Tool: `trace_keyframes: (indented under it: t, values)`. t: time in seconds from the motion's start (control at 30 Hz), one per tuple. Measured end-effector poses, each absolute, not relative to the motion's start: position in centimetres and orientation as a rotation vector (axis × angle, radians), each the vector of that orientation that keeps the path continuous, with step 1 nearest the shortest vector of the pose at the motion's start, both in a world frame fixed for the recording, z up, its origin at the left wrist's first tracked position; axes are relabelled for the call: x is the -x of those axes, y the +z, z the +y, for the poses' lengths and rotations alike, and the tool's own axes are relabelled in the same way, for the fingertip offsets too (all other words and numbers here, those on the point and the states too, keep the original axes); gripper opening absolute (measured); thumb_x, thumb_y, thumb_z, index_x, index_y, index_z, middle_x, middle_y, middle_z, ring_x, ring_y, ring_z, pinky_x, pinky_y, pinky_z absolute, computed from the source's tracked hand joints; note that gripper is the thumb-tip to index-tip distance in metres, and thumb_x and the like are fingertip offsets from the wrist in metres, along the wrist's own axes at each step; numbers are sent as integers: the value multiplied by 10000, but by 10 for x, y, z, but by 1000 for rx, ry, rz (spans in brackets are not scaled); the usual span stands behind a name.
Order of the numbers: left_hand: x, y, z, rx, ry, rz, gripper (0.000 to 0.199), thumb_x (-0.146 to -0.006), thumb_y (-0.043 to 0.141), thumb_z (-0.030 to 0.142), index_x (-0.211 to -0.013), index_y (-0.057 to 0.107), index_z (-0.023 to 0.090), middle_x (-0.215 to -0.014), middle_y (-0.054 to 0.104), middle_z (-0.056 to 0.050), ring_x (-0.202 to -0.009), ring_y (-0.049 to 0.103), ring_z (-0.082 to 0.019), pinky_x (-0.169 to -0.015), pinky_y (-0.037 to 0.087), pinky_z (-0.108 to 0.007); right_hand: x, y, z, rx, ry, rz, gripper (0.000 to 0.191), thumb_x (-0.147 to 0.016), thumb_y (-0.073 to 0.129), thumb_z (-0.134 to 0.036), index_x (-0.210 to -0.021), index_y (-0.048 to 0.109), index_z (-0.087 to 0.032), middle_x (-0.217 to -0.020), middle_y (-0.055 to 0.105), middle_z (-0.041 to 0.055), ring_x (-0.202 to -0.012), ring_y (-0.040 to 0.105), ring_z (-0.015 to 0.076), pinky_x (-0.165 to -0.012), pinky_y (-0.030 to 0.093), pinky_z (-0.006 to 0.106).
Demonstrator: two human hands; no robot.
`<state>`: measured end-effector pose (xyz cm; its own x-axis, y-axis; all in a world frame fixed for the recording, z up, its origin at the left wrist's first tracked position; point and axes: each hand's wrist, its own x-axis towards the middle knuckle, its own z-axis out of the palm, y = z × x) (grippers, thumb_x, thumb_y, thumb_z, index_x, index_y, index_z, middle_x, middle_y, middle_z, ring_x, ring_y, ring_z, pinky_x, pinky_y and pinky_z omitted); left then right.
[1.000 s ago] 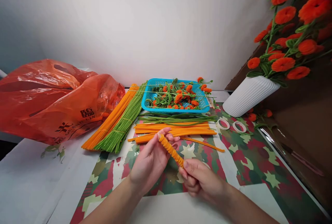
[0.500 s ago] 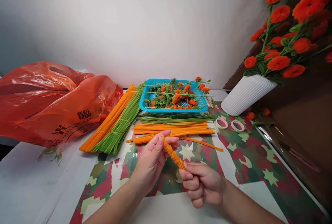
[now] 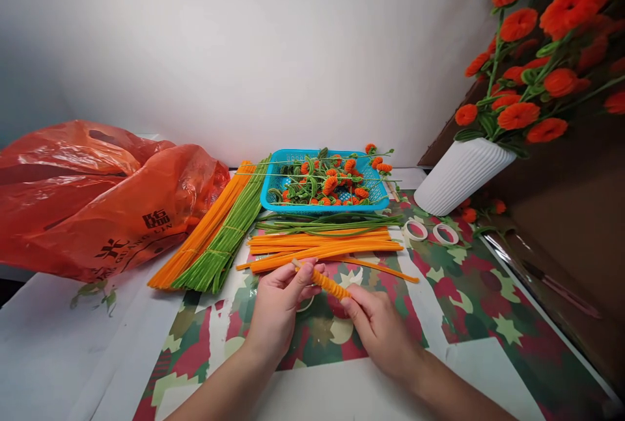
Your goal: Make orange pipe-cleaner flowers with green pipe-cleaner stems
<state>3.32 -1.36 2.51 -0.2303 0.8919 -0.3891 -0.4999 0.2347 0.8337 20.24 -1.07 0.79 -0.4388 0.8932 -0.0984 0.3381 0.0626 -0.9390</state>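
An orange fuzzy coil (image 3: 333, 286) is held between both hands, its left end higher than its right. My left hand (image 3: 283, 300) pinches the upper left end, where a thin pale tip pokes out past the fingers. My right hand (image 3: 381, 326) is closed on the lower right end. Just beyond the hands lie loose orange stems (image 3: 332, 243), with dark green stems (image 3: 327, 222) behind them.
A blue basket (image 3: 325, 208) holds small orange flowers. Left of it are bundled orange stems (image 3: 205, 232), green stems (image 3: 224, 232) and a red bag (image 3: 112, 200). To the right stand a white vase (image 3: 461, 177) and two tape rolls (image 3: 416, 231), (image 3: 445, 234).
The orange coil has tilted flatter and its left end has dropped slightly. My right hand has rolled over and moved up, back of the hand now showing. The view has shifted a little.
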Motion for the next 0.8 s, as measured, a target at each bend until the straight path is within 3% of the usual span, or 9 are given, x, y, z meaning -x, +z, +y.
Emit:
trace_keyframes:
  t: [0.13,0.27,0.4,0.53,0.67,0.8]
  values:
    - [-34,24,-13,-417,1352,1229,324,-606,807,393,-775,737,125,-894,729,-111,-801,665,-196,-623,539,-234,-204,6,-11,1258,1141,-1899,305,-919,449,-377,-660,451,-216,-576,419,-8,-521,319,131,-541,171,290]
    - [-33,24,-12,-419,1330,1207,310,-624,800,375,-798,737,125,-900,725,-110,-825,666,-195,-660,541,-235,-202,7,-10,1256,1237,-1814,329,-912,464,-407,-653,455,-205,-591,430,-7,-537,329,122,-534,181,283]
    - [-31,28,-13,-453,1389,1083,350,-685,745,406,-901,730,130,-975,713,-135,-936,657,-257,-678,543,-282,-202,11,-8,1137,1939,-1424,397,-886,465,-540,-702,458,-188,-521,328,-69,-455,235,70,-458,162,238]
    - [-30,31,-13,-456,1414,912,348,-778,625,448,-904,723,139,-1025,704,-143,-990,637,-292,-695,531,-338,-208,17,-3,838,2525,-857,380,-835,577,-519,-727,434,-183,-480,215,-124,-406,80,36,-406,86,200]
    - [-27,29,-12,-369,1335,827,298,-763,672,414,-904,718,156,-856,717,-91,-829,659,-223,-712,511,-318,-213,16,2,545,2888,-601,375,-843,581,-490,-716,409,-183,-456,209,-129,-377,65,35,-392,79,191]
    - [-26,28,-14,-340,1292,719,273,-676,770,406,-780,696,165,-744,673,-34,-724,633,-152,-686,500,-255,-214,12,3,373,3044,-543,363,-864,548,-474,-707,395,-184,-465,208,-119,-367,66,43,-388,79,195]
